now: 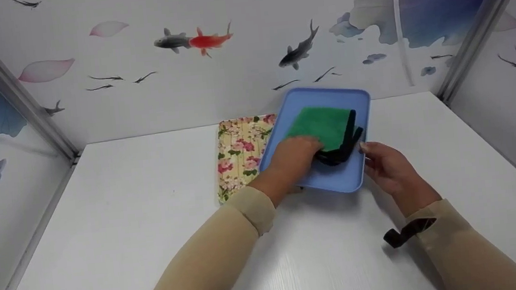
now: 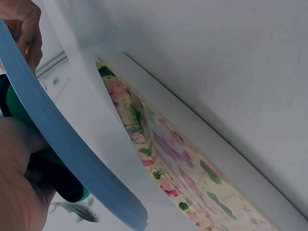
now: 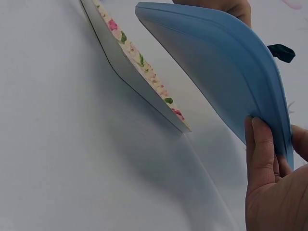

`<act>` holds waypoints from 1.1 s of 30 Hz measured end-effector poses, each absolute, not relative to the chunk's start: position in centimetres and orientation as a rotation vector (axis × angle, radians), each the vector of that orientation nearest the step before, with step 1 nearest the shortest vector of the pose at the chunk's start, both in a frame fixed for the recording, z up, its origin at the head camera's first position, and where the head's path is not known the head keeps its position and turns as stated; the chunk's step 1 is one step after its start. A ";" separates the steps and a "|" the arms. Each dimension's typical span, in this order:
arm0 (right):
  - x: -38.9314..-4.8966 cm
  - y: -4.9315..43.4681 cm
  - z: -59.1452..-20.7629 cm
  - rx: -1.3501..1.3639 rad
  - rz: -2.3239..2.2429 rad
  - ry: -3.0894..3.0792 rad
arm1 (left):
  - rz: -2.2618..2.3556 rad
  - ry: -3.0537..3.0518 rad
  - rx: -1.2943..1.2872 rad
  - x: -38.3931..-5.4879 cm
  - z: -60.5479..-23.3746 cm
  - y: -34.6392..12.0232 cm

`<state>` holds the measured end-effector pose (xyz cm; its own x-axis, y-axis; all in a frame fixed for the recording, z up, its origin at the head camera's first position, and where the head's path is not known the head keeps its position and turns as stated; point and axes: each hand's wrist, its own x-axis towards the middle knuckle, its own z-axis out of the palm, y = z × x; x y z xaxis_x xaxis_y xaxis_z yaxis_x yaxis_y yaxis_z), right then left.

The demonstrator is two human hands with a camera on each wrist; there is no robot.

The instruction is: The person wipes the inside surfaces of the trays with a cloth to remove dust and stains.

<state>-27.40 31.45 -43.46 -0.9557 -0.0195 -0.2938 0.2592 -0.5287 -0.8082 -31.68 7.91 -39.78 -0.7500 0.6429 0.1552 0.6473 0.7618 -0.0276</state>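
My right hand (image 1: 390, 165) grips the right edge of a light blue tray (image 1: 337, 180), thumb on the upper side and fingers against the underside (image 3: 211, 62). The tray is tilted and raised off the table. On it lies a folded green cloth (image 1: 324, 124) with a black border, one loose black strip curling up at its right. My left hand (image 1: 295, 158) reaches over the tray's left side and holds the near corner of the cloth; its fingertips are partly hidden there. In the left wrist view, dark fabric (image 2: 65, 183) shows beside that hand.
A flower-patterned tray (image 1: 240, 156) with white outer sides stands on the white table (image 1: 153, 235), partly covered by the blue tray in the head view. Behind the table rises a wall (image 1: 251, 79) printed with fish and petals. A black band (image 1: 408, 232) is on my right wrist.
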 end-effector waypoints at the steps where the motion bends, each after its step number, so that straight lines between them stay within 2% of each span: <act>1: -27.4 31.4 -43.5 0.366 -2.586 1.439 | -0.033 -2.791 -1.039 -31.8 -39.8 7.7; 22: -26.9 31.1 -43.0 0.326 -2.520 1.577 | 0.063 -2.838 -0.767 -34.1 -40.5 5.0; 33: -27.0 31.1 -43.2 0.299 -2.506 1.624 | -0.405 -2.944 -0.534 -33.6 -40.4 5.5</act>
